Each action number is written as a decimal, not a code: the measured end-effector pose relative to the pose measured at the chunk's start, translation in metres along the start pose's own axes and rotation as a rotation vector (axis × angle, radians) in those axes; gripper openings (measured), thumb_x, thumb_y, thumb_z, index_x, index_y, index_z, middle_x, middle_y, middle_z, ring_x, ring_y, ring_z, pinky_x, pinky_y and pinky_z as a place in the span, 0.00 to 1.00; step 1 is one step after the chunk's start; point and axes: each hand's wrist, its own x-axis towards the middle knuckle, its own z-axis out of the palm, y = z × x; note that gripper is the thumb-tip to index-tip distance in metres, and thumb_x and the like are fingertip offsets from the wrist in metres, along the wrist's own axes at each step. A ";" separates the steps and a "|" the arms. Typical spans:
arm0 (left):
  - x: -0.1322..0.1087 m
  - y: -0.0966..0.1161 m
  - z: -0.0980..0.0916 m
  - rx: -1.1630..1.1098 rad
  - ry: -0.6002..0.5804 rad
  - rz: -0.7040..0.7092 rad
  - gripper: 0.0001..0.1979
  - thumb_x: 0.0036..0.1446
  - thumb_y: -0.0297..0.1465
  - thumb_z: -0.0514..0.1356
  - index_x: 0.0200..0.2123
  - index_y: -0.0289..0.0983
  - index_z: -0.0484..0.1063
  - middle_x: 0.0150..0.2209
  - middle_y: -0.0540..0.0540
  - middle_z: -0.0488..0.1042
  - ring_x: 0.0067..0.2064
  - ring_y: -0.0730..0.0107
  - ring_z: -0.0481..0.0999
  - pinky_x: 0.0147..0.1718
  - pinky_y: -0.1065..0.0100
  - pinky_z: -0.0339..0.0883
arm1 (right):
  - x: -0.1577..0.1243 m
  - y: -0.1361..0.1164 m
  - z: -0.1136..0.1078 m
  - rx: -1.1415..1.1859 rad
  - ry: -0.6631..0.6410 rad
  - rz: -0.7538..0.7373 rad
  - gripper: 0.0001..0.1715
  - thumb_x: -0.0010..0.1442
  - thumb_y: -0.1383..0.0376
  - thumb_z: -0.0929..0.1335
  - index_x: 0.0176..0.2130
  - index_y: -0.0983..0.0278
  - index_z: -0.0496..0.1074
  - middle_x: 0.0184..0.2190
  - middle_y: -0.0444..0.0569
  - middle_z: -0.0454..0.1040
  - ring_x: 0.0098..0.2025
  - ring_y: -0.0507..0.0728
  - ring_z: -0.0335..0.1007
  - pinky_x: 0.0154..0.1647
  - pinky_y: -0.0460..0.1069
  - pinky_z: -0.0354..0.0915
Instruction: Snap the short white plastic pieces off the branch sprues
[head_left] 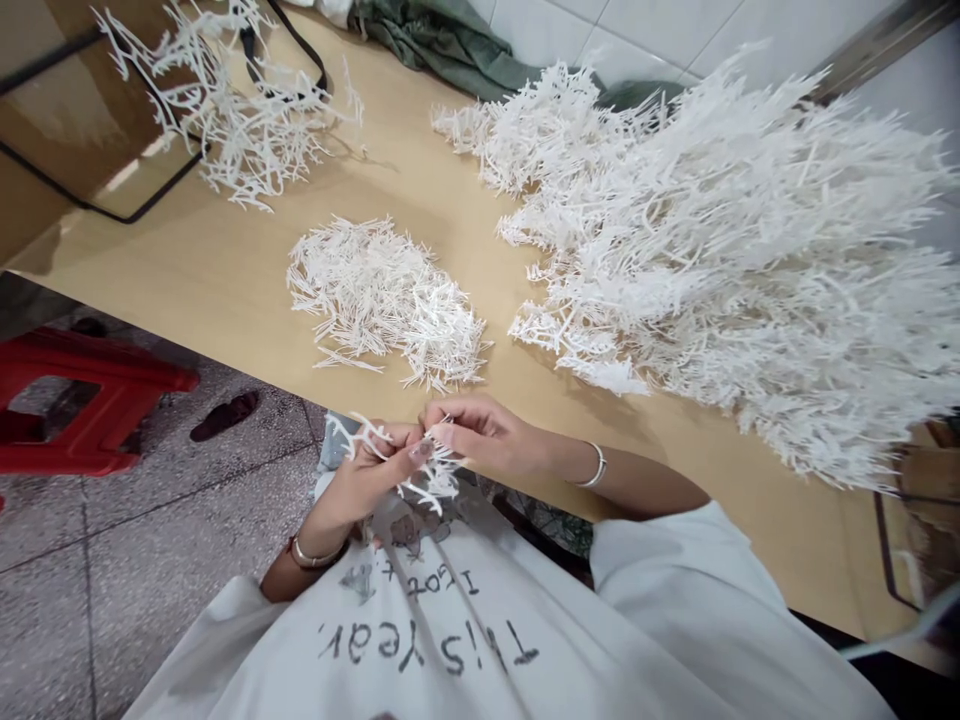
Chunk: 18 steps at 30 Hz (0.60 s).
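My left hand (375, 475) is closed on a white branched piece (431, 490), whose prongs stick out on both sides of the fingers. Close against it, my right hand (487, 430) pinches at thin white strands of the same piece. Both hands are held near the table's front edge, just below a low pile of short white sticks (382, 300). A much larger heap of white branched pieces (720, 240) covers the right side of the table. More loose branched pieces (259, 130) lie at the upper left.
The tan table (225, 290) runs diagonally, with a dark green cloth (450, 45) along its back by the tiled wall. Black metal frame parts (142, 208) stand at the left. A red stool (97, 400) and a dark slipper (225, 416) are on the floor.
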 end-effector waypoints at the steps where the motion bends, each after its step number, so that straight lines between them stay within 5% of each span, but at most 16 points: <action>1: 0.001 -0.003 0.000 -0.064 -0.017 -0.034 0.24 0.56 0.44 0.58 0.16 0.36 0.56 0.15 0.55 0.51 0.18 0.80 0.48 0.18 0.71 0.43 | 0.000 0.002 0.002 0.079 -0.023 0.019 0.19 0.63 0.54 0.61 0.28 0.66 0.60 0.19 0.37 0.52 0.20 0.45 0.45 0.21 0.43 0.44; 6: 0.009 -0.007 0.002 -0.333 -0.066 -0.222 0.29 0.39 0.50 0.65 0.12 0.38 0.52 0.10 0.57 0.47 0.13 0.83 0.44 0.11 0.73 0.38 | 0.003 0.012 0.004 0.479 -0.107 0.027 0.18 0.64 0.58 0.62 0.26 0.64 0.57 0.18 0.34 0.47 0.17 0.43 0.42 0.19 0.42 0.44; 9: 0.012 -0.003 0.006 -0.458 -0.018 -0.218 0.31 0.33 0.53 0.65 0.11 0.40 0.48 0.10 0.57 0.44 0.13 0.82 0.42 0.09 0.73 0.38 | 0.004 0.006 -0.005 0.520 -0.075 -0.046 0.19 0.66 0.59 0.60 0.26 0.63 0.53 0.19 0.34 0.46 0.16 0.43 0.39 0.18 0.42 0.44; 11: 0.010 -0.002 0.007 -0.410 0.051 -0.189 0.31 0.35 0.51 0.65 0.12 0.39 0.48 0.10 0.57 0.45 0.13 0.82 0.43 0.09 0.73 0.38 | 0.004 -0.002 -0.013 0.333 0.039 -0.100 0.19 0.66 0.57 0.59 0.26 0.63 0.53 0.20 0.35 0.46 0.17 0.44 0.41 0.19 0.42 0.46; 15: 0.003 -0.005 0.007 -0.162 0.200 -0.077 0.24 0.49 0.44 0.62 0.13 0.36 0.58 0.13 0.54 0.53 0.16 0.80 0.49 0.15 0.72 0.43 | 0.006 -0.014 -0.029 -0.500 0.379 -0.209 0.17 0.66 0.57 0.60 0.29 0.64 0.59 0.19 0.38 0.53 0.20 0.46 0.47 0.21 0.44 0.47; 18: 0.000 -0.005 0.006 0.108 0.263 0.034 0.21 0.56 0.42 0.58 0.17 0.36 0.64 0.15 0.53 0.58 0.18 0.78 0.53 0.18 0.71 0.47 | 0.010 -0.012 -0.042 -1.020 0.516 -0.219 0.17 0.68 0.61 0.57 0.29 0.65 0.61 0.22 0.42 0.59 0.23 0.47 0.52 0.26 0.45 0.50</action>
